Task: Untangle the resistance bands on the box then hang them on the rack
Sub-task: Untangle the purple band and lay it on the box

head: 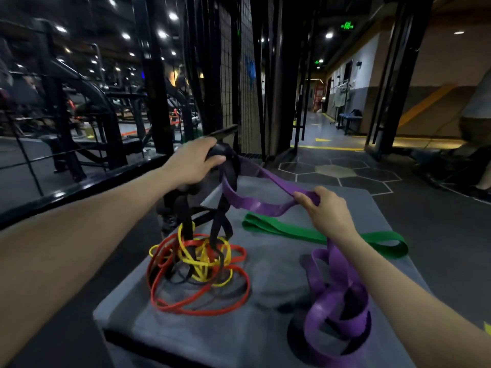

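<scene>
Bands, resistance, mixed lot, lying on a grey padded box (265,274). Item one: purple band (255,203), wide and flat, strung between both hands above the box's far half, with more purple (337,301) heaped in loose loops at the box's near right corner; whether this is the same band or a second one cannot be told. Item two: black band (228,166), wide, bunched with the purple in the left hand (194,163), its loops hanging down into the pile below. Item three: thin red bands (202,309) and yellow bands (204,261), coiled together with the black near the box's left edge, still knotted. Item four: green band (318,235), flat and free, across the box's far right side. Left hand clenched around black and purple; right hand (326,211) pinching the purple span from above. Handling, by judgement: light, soft, stretchy rubber, limp under its own weight, likely grippy rather than slick, not fragile; it will lengthen rather than slide if pulled hard, tightening any knot. Best hold: flat face of a wide band, close to a crossing, feeding loops through slack. Black gym frame (148,88) stands beyond the box's left side; a hanging peg cannot be made out.
</scene>
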A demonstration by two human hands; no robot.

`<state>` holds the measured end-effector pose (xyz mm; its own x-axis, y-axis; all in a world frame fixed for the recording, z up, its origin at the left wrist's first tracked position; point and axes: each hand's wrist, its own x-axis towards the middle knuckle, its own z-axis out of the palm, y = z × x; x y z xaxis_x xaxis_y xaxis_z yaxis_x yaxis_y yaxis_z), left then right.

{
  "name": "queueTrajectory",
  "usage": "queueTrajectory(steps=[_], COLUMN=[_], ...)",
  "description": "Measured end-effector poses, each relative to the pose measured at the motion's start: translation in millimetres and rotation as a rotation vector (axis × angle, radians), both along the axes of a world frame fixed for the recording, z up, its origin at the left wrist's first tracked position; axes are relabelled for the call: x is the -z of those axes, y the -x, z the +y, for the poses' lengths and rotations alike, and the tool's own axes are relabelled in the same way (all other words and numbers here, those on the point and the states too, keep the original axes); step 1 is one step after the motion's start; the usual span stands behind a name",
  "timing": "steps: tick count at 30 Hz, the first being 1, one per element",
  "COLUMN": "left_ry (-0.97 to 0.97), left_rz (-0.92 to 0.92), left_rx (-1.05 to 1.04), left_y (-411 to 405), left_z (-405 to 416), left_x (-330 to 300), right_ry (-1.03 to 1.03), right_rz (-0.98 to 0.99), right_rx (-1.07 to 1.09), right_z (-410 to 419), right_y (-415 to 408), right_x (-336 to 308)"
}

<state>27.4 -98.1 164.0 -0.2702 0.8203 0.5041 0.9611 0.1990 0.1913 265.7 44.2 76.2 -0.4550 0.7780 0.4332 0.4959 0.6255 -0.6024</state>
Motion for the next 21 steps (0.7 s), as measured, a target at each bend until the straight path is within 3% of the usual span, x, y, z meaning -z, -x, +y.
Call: queueTrajectory(steps=[7,13,21], left_ry=[-0.138,-0.339,-0.32], left_rz=[0.111,-0.09,-0.289], left_rx=[-0.018,-0.162,-0.352], left_y=[16,31,49], left_z=[-3,-7,-16], left_x=[-57,-64,-15], right_ry=[-0.039,0.003,0.034], right_rz=[-0.005,-0.066,-0.298], right_rx=[0.016,0.148,0.357], right_z=[6,24,30], right_y=[7,3,-14], right_x=[-30,-44,-18])
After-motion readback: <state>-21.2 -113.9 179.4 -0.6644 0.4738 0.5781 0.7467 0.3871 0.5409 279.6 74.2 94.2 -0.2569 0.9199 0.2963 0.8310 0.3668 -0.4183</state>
